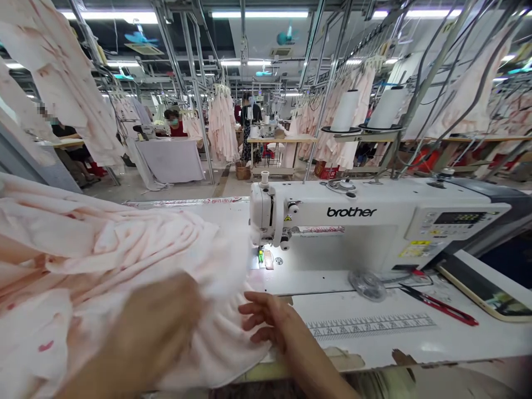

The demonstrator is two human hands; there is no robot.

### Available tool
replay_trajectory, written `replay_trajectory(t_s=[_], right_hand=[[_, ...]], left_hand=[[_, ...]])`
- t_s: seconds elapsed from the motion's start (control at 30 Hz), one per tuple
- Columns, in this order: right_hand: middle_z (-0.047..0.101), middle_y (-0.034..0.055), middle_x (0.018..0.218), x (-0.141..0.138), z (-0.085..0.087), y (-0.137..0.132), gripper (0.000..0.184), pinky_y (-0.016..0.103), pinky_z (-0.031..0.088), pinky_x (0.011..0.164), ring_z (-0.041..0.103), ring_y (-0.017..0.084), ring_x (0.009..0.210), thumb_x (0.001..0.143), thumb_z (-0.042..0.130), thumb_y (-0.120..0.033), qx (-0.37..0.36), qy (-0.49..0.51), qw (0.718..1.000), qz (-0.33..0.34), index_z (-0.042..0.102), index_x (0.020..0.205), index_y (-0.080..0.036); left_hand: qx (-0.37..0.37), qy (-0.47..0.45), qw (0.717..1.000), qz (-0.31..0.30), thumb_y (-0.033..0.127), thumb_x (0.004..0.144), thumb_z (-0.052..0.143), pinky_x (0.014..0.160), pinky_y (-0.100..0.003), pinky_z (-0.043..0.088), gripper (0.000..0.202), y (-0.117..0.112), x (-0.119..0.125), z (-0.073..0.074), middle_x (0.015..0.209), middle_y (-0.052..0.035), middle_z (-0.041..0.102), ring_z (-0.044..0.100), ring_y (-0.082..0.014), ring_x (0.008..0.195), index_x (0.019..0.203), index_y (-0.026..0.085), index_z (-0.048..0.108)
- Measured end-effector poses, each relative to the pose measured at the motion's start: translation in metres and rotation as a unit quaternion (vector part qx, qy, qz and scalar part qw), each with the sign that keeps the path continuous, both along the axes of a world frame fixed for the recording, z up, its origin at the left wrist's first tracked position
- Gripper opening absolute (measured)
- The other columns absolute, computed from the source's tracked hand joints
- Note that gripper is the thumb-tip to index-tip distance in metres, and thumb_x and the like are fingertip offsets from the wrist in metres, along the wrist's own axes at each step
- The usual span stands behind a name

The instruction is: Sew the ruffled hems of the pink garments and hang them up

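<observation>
Blurred left hand (166, 316) over pink fabric (149, 238), grip unclear, right hand (279, 321) at fabric edge, fingers (258, 298) loosely parted

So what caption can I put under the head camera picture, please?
A blurred left hand over pale pink cloth, the right hand at its edge, beside a sewing machine.

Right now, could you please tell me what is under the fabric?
The table comes out from under the right edge of the fabric, by the right hand. Anything further beneath is covered; the blurred left hand also hides part of the fabric itself.
</observation>
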State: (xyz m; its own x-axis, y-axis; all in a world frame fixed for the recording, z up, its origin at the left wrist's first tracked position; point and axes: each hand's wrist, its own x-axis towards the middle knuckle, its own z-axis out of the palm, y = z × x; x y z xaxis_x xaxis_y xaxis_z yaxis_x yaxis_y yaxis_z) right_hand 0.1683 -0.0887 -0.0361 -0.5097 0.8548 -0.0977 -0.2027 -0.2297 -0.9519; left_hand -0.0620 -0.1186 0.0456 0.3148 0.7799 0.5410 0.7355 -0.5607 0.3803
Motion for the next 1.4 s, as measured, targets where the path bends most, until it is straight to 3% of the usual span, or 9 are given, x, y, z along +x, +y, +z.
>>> replay_trajectory(t_s=[0.1, 0.17, 0.3, 0.5, 0.63, 0.73, 0.83, 1.13, 1.4], right_hand=[[0.064, 0.0136, 0.117, 0.001, -0.002, 0.003, 0.074, 0.040, 0.047, 0.090, 0.061, 0.026, 0.105, 0.083, 0.047, -0.077, -0.125, 0.082, 0.989, 0.014, 0.058, 0.125, -0.017], [0.063, 0.0131, 0.118, 0.001, -0.006, 0.003, 0.070, 0.040, 0.045, 0.095, 0.061, 0.026, 0.107, 0.079, 0.063, -0.067, -0.120, 0.043, 0.992, 0.022, 0.055, 0.127, -0.017], [0.062, 0.0093, 0.120, -0.003, -0.011, 0.001, 0.065, 0.038, 0.039, 0.103, 0.056, 0.024, 0.115, 0.070, 0.076, -0.028, 0.008, -0.053, 0.998, 0.022, 0.053, 0.130, -0.019], [0.066, 0.0016, 0.096, -0.004, -0.002, -0.007, 0.039, 0.028, 0.046, 0.080, 0.060, 0.017, 0.088, 0.079, 0.054, -0.009, 0.203, -0.171, 0.964, -0.006, 0.062, 0.114, -0.022], [0.066, 0.0002, 0.092, 0.001, 0.007, -0.007, 0.025, 0.024, 0.044, 0.073, 0.060, 0.015, 0.081, 0.085, 0.053, -0.011, 0.270, -0.196, 0.943, -0.014, 0.063, 0.106, -0.022], [0.068, -0.0005, 0.088, -0.002, 0.010, 0.000, 0.023, 0.023, 0.044, 0.074, 0.062, 0.014, 0.082, 0.087, 0.051, -0.009, 0.303, -0.166, 0.938, -0.023, 0.069, 0.095, -0.022], [0.068, -0.0004, 0.089, -0.006, 0.007, 0.011, 0.030, 0.023, 0.044, 0.078, 0.062, 0.013, 0.085, 0.084, 0.049, -0.001, 0.329, -0.159, 0.930, -0.043, 0.070, 0.089, -0.021], [0.062, 0.0042, 0.095, -0.008, -0.018, 0.020, 0.028, 0.030, 0.046, 0.078, 0.060, 0.019, 0.086, 0.091, 0.047, -0.006, 0.345, -0.337, 0.874, -0.055, 0.066, 0.104, -0.021], [0.061, 0.0022, 0.093, -0.008, -0.015, 0.018, 0.025, 0.031, 0.045, 0.077, 0.060, 0.018, 0.084, 0.090, 0.046, -0.007, 0.327, -0.355, 0.874, -0.061, 0.062, 0.100, -0.022]], left_hand=[[-0.089, 0.145, 0.977, -0.132, 0.036, 0.092, 0.049, 0.053, -0.027, 0.043, 0.020, -0.018, 0.018, -0.030, 0.073, -0.0021, 0.064, 0.060, -0.0174, 0.062, 0.082, 0.029, 0.065], [-0.156, 0.160, 0.965, -0.136, 0.032, 0.095, 0.044, 0.056, -0.024, 0.047, 0.024, -0.015, 0.022, -0.038, 0.076, -0.0024, 0.066, 0.063, -0.0158, 0.065, 0.087, 0.027, 0.066], [-0.179, 0.085, 0.978, -0.073, 0.014, 0.095, 0.037, 0.082, -0.026, 0.051, 0.030, 0.011, 0.018, -0.023, 0.101, -0.0049, 0.067, 0.062, -0.0169, 0.096, 0.104, 0.024, 0.064], [-0.196, 0.173, 0.945, -0.198, -0.002, 0.077, 0.042, 0.118, -0.040, 0.025, 0.049, 0.046, 0.021, -0.028, 0.135, -0.0046, 0.056, 0.034, -0.0217, 0.139, 0.116, 0.022, 0.058], [-0.280, 0.151, 0.927, -0.199, 0.008, 0.081, 0.049, 0.115, -0.041, 0.026, 0.023, 0.057, 0.008, -0.027, 0.109, -0.0016, 0.064, 0.054, -0.0217, 0.117, 0.096, 0.021, 0.060], [-0.319, 0.125, 0.932, -0.123, 0.031, 0.089, 0.052, 0.082, -0.030, 0.045, 0.014, 0.069, -0.007, -0.011, 0.079, 0.0022, 0.060, 0.057, -0.0162, 0.079, 0.084, 0.020, 0.059], [-0.314, 0.110, 0.941, -0.059, 0.040, 0.090, 0.052, 0.062, -0.025, 0.037, 0.024, 0.085, -0.010, -0.002, 0.071, 0.0033, 0.057, 0.051, -0.0144, 0.069, 0.080, 0.019, 0.059], [-0.282, 0.120, 0.950, -0.066, 0.015, 0.076, 0.055, 0.082, -0.030, 0.041, 0.009, 0.119, 0.007, -0.061, 0.096, -0.0021, 0.061, 0.055, -0.0186, 0.089, 0.082, 0.021, 0.059], [-0.281, 0.133, 0.948, -0.073, 0.018, 0.081, 0.054, 0.094, -0.036, 0.036, 0.004, 0.115, -0.001, -0.061, 0.093, -0.0001, 0.060, 0.051, -0.0199, 0.095, 0.082, 0.022, 0.056]])
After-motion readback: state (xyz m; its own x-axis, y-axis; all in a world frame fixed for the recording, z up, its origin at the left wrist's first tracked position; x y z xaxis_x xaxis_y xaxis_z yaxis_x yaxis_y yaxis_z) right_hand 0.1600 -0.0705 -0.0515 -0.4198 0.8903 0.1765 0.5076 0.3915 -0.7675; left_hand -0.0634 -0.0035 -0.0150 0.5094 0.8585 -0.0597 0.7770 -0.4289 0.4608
